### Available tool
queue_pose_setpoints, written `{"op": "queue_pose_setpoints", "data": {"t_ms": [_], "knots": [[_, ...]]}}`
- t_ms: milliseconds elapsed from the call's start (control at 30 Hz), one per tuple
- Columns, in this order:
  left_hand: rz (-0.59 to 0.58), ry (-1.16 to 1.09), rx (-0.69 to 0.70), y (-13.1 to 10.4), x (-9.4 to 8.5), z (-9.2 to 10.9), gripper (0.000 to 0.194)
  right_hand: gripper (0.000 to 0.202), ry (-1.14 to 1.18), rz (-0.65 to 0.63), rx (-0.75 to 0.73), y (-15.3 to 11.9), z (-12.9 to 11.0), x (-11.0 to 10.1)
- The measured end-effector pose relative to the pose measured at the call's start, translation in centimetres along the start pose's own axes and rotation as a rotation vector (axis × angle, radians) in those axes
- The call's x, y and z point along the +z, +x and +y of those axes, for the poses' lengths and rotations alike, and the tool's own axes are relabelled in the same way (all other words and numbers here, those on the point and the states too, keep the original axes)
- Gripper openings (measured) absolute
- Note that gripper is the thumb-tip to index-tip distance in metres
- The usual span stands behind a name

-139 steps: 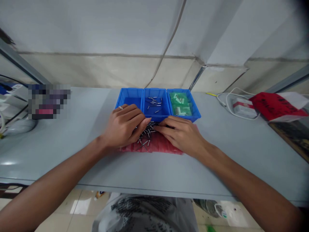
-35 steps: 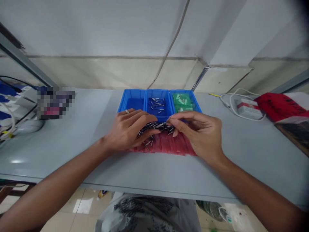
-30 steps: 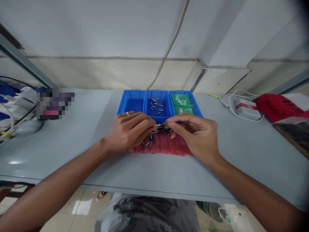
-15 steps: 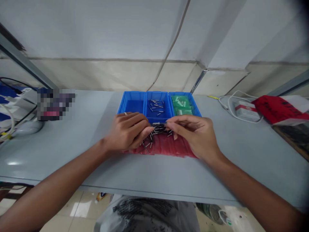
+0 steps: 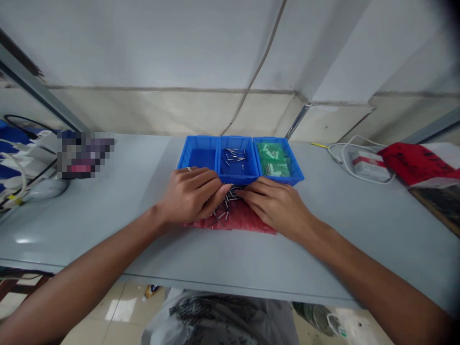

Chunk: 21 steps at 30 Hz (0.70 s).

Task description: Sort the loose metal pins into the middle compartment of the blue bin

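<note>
A heap of loose dark metal screws [image 5: 223, 209] lies on a red plastic bag [image 5: 247, 221] at the front of the blue trays. My left hand [image 5: 194, 194], with a ring on one finger, rests over the heap's left side. Its fingers are curled, the thumb lies close to the index finger, and whatever is under them is hidden. From the right, my right hand [image 5: 275, 203] reaches into the heap, fingertips pressed together among the screws. Behind the hands, the middle blue tray [image 5: 237, 179] holds several loose screws [image 5: 235, 155].
The left blue tray [image 5: 200, 159] shows a bare floor. Green packets with pale plugs [image 5: 272, 155] fill the right tray [image 5: 295, 167]. A mouse [image 5: 48, 188] and cables sit at left. A white box [image 5: 370, 165] and red bag [image 5: 419, 163] lie at right.
My right hand has moved left and down, from above the heap's right side into the screws. The left hand stays in place. The right tray is less covered by the hand.
</note>
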<state>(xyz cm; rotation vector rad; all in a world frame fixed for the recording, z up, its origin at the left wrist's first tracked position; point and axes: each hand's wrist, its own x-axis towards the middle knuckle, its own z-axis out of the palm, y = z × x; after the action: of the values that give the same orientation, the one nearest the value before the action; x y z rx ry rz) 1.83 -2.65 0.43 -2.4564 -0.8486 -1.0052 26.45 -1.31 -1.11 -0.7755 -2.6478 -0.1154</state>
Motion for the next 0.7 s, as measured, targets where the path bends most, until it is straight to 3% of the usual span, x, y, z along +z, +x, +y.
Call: {"op": "queue_pose_setpoints", "data": {"t_ms": [200, 367, 500, 567, 700], "knots": [[0.002, 0.021, 0.021, -0.1, 0.0, -0.1, 0.025, 0.029, 0.093, 0.103, 0.016, 0.0, 0.1, 0.1], [0.024, -0.006, 0.01, 0.0, 0.0, 0.0, 0.008, 0.019, 0.476, 0.358, 0.238, 0.5, -0.9, -1.0], [0.031, 0.007, 0.051, -0.1, 0.1, 0.2, 0.024, 0.011, 0.914, 0.446, 0.465, 0.9, -1.7, -1.7], [0.013, 0.004, 0.07, -0.1, 0.1, 0.2, 0.015, 0.011, 1.055, 0.452, 0.5, 0.9, -2.0, -1.8], [-0.002, -0.026, 0.06, 0.0, 0.0, 0.1, 0.005, 0.014, 1.091, 0.496, 0.495, 0.9, -2.1, -1.7]]}}
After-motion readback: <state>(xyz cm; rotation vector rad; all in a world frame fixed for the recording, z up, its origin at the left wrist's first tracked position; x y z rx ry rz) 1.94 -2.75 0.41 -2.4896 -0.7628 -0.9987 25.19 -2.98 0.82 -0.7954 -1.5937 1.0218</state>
